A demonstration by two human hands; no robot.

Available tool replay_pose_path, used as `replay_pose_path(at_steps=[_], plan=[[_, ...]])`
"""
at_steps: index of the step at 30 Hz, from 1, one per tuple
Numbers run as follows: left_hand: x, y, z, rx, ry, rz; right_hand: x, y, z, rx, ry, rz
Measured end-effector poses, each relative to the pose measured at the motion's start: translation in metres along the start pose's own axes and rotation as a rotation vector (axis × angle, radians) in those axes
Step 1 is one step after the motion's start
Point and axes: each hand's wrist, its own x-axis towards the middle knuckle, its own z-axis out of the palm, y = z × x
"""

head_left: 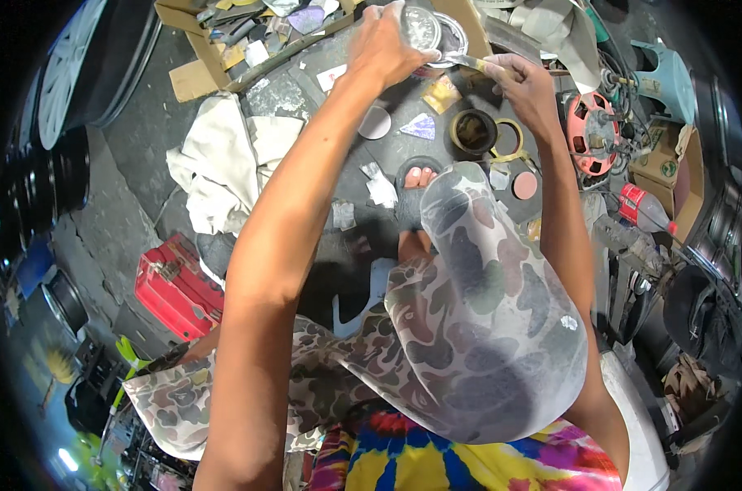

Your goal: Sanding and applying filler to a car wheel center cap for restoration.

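At the top of the view, my left hand is closed against the side of a round silvery tin, whose shiny rim and disc-like lid face up. My right hand pinches a slim flat tool, perhaps a small spatula, with its tip at the tin's near rim. The fingertips of my left hand are partly hidden at the upper edge. Below the hands, rolls of tape lie on the dark floor beside a yellow ring. A white-purple scrap and a pale round disc lie nearby.
A cardboard box of scraps stands at the upper left, above a cream cloth. A red case is at the left. To the right are a pink round machine part, cables and a bottle. My camouflage-covered knee rises centrally.
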Motion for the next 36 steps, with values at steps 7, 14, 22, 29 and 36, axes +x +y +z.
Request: replay_pose_path(at_steps=[7,14,22,29,36], plan=[[0.011,-0.024,0.023,0.147,0.356,0.061,-0.051,0.014,-0.015,0.382,0.064,0.286],[-0.035,-0.073,0.083,-0.363,0.216,-0.552,-0.083,0.001,-0.001,0.681,0.038,0.408],[-0.062,-0.024,0.097,-0.54,0.255,-0.576,-0.108,0.018,-0.002,0.817,0.098,0.468],[-0.046,-0.065,0.14,-0.116,0.068,-0.791,-0.111,0.018,0.01,0.85,0.065,0.505],[-0.06,-0.062,0.132,-0.926,-0.02,-0.88,-0.106,0.026,0.028,0.592,0.09,0.411]])
